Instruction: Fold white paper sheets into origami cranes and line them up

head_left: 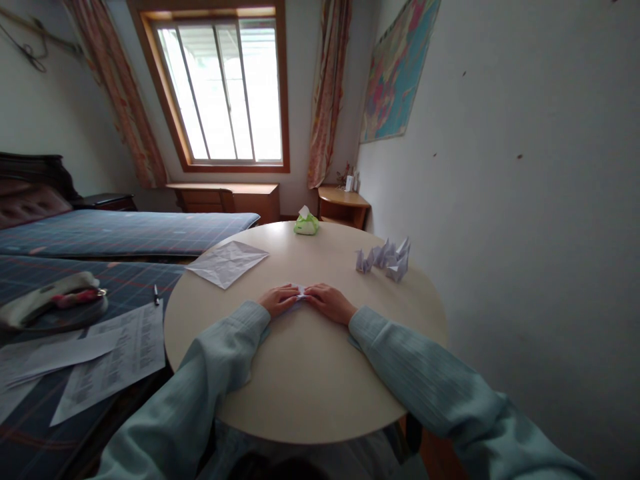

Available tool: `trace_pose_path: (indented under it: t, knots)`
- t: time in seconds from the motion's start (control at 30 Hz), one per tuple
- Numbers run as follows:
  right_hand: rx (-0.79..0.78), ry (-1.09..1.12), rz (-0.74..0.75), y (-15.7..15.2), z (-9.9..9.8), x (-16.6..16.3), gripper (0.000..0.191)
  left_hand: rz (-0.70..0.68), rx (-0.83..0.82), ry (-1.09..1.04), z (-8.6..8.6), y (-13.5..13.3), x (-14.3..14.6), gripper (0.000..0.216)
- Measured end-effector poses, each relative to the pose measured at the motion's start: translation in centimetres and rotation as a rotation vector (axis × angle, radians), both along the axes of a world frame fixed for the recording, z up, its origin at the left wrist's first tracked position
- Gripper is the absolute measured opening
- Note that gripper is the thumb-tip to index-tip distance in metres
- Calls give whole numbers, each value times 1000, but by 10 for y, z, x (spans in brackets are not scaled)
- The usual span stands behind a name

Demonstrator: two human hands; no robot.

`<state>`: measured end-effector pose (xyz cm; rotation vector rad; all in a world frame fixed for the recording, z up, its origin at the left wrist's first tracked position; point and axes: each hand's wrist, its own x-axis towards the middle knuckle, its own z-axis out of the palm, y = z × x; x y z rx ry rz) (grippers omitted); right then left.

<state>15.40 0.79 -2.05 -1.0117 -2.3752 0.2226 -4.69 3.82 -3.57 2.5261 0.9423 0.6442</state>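
A small folded piece of white paper [301, 292] lies on the round table [310, 387], mostly covered by my fingers. My left hand [279, 299] presses on its left side, fingers together. From the other side my right hand [330, 302] holds it down, and the fingertips of both hands nearly meet over it. Farther left on the table is a creased sheet of white paper [230, 262], spread flat. Several folded paper figures [385, 257] with pointed tips stand in a group to the right, beyond my right hand.
A green tissue pack [306, 222] sits at the table's far edge. Left of the table, a bed [30, 427] carries printed sheets [120, 360], a pen [156, 295] and a bag [55, 300]. A wall [530, 233] rises close on the right.
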Motion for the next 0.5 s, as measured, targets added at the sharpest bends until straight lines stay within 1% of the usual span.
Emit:
trace_pose_path:
  t: [0.1,0.23,0.37,0.5]
  knots:
    - [-2,1,-6,1,-2,0,25,-10,13,-13,0,1,0,46]
    - [-5,-10,-50,0,-2,0,23,-29,36,7,-1,1,-1,45]
    - [-1,-56,-110,-2,2,1,23,-24,69,67,0,-2,-2,47]
    - [24,-138,-178,-7,9,0,21,10,66,98,3,-7,0,47]
